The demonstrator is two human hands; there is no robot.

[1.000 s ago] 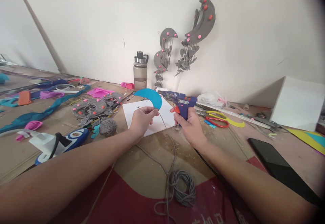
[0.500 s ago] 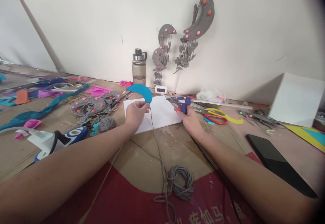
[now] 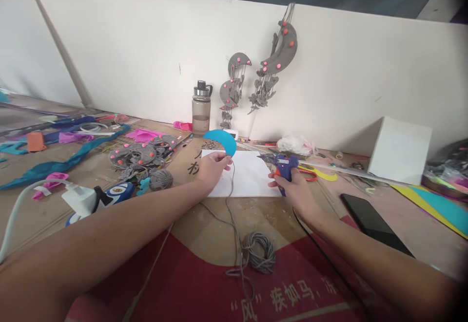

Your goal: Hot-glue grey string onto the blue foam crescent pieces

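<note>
My left hand (image 3: 215,170) pinches the lower tip of a blue crescent (image 3: 224,140), raised above a white sheet (image 3: 252,176). Grey yarn (image 3: 231,185) trails from those fingers down to a loose coil of yarn (image 3: 260,253) on the cardboard. In my right hand (image 3: 296,190) is a blue hot glue gun (image 3: 287,163), its nozzle pointing left over the sheet's right part, apart from the crescent. A black cord (image 3: 318,249) runs from the gun toward the front edge of the view.
A water bottle (image 3: 201,110) stands by the white wall, where grey crescent mobiles (image 3: 280,51) hang. To the left lie a ball of yarn (image 3: 161,179), grey crescents (image 3: 141,154) and a power strip (image 3: 117,195). A phone (image 3: 373,222) and scissors (image 3: 309,171) are on the right.
The view has tilted up and shifted, showing more above the wall. Both hands appear further right with the crescent and glue gun, still held apart.
</note>
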